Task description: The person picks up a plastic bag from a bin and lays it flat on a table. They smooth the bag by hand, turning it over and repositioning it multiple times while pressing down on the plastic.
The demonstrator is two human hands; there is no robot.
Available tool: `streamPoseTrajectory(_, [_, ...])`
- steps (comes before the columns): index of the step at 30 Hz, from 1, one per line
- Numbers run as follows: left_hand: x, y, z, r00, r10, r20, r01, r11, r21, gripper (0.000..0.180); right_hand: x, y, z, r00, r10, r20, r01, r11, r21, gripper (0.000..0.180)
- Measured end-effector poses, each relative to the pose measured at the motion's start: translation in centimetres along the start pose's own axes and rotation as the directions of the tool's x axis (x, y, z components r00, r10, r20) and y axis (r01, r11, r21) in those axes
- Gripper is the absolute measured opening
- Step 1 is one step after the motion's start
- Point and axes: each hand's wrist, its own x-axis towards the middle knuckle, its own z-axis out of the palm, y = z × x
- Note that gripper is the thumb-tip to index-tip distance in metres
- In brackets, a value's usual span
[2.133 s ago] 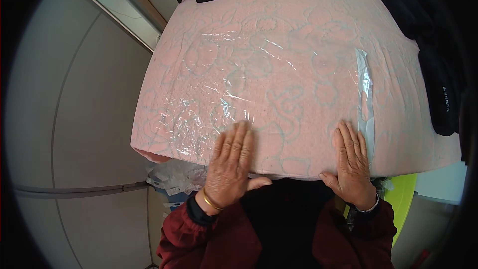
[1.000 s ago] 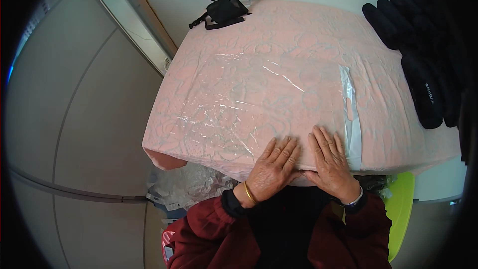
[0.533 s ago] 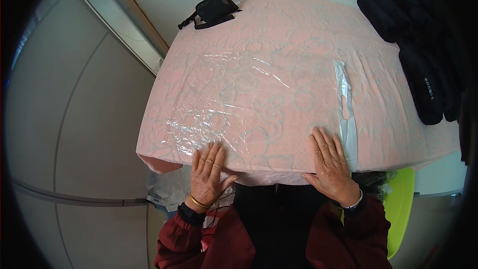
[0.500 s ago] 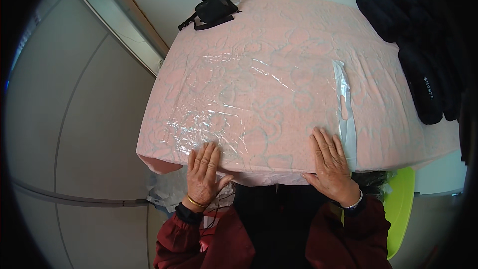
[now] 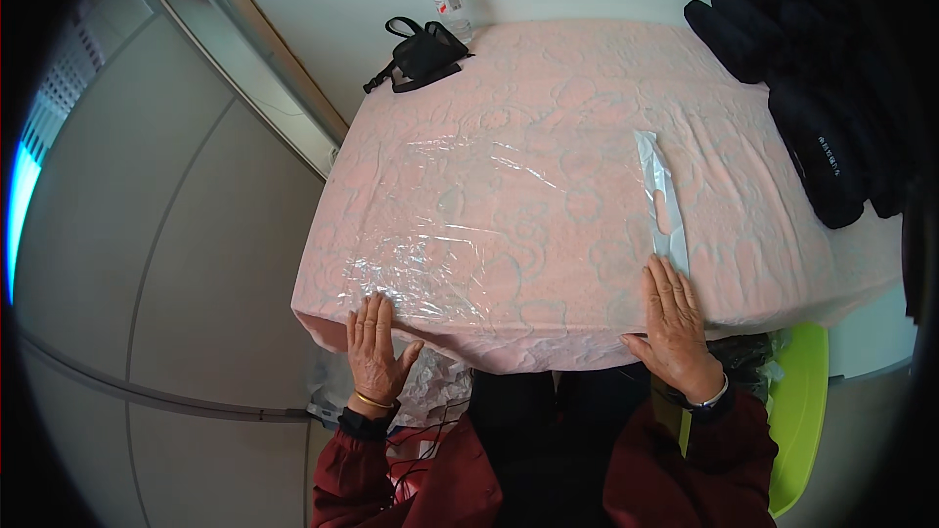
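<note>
A clear plastic bag lay flat across the front half of a counter draped in pink patterned cloth, in the stretch from near the left edge to right of the middle. Its white strip, with a long slot cut in it, ran from mid-counter toward the front edge. The spreading-out looked mostly done: the middle was fairly smooth and the strip lay roughly straight. What seemed left was the crinkled, shiny patch near the front left corner, plus a few long creases toward the back.

The person's left hand rested palm down at the front edge, close to the left corner, its grip flat with the thumb held away and nothing pinched. The right hand lay flat further right along that edge, its grip just as loose, fingertips over the strip's near end.

The hands covered parts of the bag's front border, and being see-through, its far and left outlines were hard to trace. At the back left corner, a black pouch partly hid a bottle. Black padded things on the right faded into the dark rim. Below the front edge, I could not tell what the crumpled plastic was.
</note>
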Motion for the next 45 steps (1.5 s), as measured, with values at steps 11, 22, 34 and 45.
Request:
streamPoseTrajectory(11, [3.8,8.0,-1.7,0.967,0.202,-0.157,-0.239,0.935,-0.263,0.064,1.6,-0.5,-3.0,0.982,-0.025,-0.186,0.049,0.991,0.122,0.062])
streamPoseTrajectory(22, [8.9,15.0,2.2,0.898,0.437,0.047,-0.380,0.826,-0.416,0.095,5.1,-3.5,1.2,0.993,-0.081,0.081,0.076,0.995,0.057,0.082])
streamPoseTrajectory(34, [8.0,-1.5,-0.2,0.953,0.163,0.254,-0.131,0.982,-0.138,0.110,4.5,-2.3,-0.4,0.979,-0.075,0.188,0.048,0.989,0.143,0.115])
streamPoseTrajectory(45, [5.4,-4.9,-0.9,0.977,-0.019,0.211,0.048,0.990,-0.132,0.107,1.3,0.4,-0.3,0.999,-0.033,0.014,0.031,0.996,0.078,0.105])
